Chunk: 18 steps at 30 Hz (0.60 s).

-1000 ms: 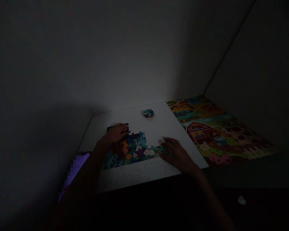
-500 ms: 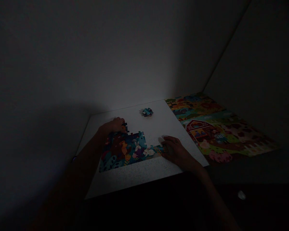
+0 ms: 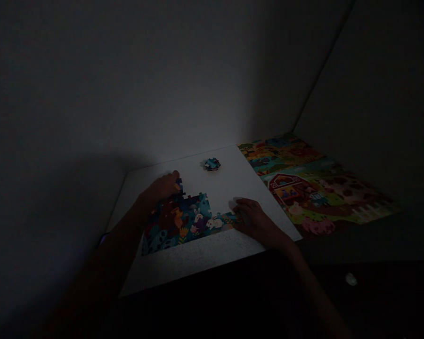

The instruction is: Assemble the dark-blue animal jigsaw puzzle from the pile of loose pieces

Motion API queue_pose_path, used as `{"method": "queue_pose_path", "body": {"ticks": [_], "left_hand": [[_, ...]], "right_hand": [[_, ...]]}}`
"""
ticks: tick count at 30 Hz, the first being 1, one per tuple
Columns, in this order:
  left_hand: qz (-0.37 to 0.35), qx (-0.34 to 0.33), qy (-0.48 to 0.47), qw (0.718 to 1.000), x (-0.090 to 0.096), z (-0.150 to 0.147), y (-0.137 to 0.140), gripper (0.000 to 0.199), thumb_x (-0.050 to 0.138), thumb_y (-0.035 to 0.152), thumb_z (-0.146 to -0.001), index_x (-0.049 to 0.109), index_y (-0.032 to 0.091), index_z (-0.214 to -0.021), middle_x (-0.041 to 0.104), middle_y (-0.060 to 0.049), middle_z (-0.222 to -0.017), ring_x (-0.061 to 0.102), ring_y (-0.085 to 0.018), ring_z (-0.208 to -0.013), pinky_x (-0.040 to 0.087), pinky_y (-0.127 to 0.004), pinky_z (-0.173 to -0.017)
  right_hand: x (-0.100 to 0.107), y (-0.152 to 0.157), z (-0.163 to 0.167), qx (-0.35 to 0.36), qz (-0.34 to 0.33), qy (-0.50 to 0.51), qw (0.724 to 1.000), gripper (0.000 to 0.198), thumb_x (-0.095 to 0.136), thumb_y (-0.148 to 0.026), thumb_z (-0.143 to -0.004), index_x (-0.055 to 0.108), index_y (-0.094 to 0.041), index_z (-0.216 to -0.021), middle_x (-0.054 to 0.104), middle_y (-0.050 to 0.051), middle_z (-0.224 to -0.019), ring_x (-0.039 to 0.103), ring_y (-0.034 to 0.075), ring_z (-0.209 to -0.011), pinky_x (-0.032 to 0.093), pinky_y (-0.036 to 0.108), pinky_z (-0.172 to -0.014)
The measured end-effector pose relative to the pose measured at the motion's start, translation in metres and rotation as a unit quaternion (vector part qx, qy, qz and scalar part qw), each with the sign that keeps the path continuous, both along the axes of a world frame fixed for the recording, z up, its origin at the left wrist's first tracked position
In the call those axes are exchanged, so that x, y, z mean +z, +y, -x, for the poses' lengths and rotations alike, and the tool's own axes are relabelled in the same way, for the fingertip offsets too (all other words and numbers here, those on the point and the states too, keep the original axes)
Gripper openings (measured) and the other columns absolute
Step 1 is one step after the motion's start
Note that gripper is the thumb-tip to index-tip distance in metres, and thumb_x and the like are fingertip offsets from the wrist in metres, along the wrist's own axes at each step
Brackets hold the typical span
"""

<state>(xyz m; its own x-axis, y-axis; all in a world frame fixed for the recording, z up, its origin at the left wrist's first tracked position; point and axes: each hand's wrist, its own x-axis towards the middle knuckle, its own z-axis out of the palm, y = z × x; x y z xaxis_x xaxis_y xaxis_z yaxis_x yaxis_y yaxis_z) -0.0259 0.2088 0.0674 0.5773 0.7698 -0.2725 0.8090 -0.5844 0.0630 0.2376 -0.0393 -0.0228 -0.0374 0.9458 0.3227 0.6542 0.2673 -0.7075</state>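
Observation:
A partly joined jigsaw puzzle (image 3: 191,219) with rabbits and leaves lies on a white board (image 3: 198,256). My left hand (image 3: 162,186) is at its upper left edge, fingers closed around a dark blue puzzle piece (image 3: 180,183). Whether that piece is locked into its neighbours is hard to tell in the dim light. At the right end of the puzzle's bottom row rests my right hand (image 3: 256,220), fingers stretched and thumb apart, touching the end of the row. Beyond the puzzle sits a small pile of loose puzzle pieces (image 3: 212,164).
To the right of the board lie colourful picture sheets, one with a red barn (image 3: 288,183) and farm animals, another with an animal scene (image 3: 279,153) behind it. A pale wall (image 3: 183,94) rises behind the board. Low at the right is a small whitish object (image 3: 351,279).
My left hand has shifted slightly at the puzzle's upper left edge, and more of the blue piece shows beside its fingers. My right hand stays in place. The whole view has moved a little.

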Motion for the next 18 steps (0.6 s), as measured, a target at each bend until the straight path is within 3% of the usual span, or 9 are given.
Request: {"method": "queue_pose_path", "body": {"ticks": [12, 18], "left_hand": [[0.004, -0.024, -0.157, 0.987, -0.02, 0.019, 0.006, 0.048, 0.051, 0.035, -0.08, 0.052, 0.019, -0.126, 0.062, -0.011, -0.123, 0.061, -0.026, -0.105, 0.047, -0.037, -0.091], [-0.007, -0.039, -0.237, 0.971, -0.007, 0.003, 0.002, 0.039, 0.042, 0.034, -0.088, 0.057, 0.017, -0.12, 0.064, -0.011, -0.118, 0.062, -0.025, -0.104, 0.047, -0.039, -0.093]], "right_hand": [[-0.003, 0.003, 0.0, -0.01, -0.001, 0.01, 1.0, 0.035, 0.072, -0.025, -0.08, 0.059, -0.022, -0.112, 0.051, 0.012, -0.136, 0.046, 0.027, -0.13, 0.044, 0.048, -0.106], [-0.005, 0.003, 0.0, -0.013, -0.012, -0.005, 1.0, 0.037, 0.072, -0.026, -0.079, 0.058, -0.023, -0.113, 0.052, 0.012, -0.136, 0.047, 0.028, -0.129, 0.045, 0.05, -0.104]]}}
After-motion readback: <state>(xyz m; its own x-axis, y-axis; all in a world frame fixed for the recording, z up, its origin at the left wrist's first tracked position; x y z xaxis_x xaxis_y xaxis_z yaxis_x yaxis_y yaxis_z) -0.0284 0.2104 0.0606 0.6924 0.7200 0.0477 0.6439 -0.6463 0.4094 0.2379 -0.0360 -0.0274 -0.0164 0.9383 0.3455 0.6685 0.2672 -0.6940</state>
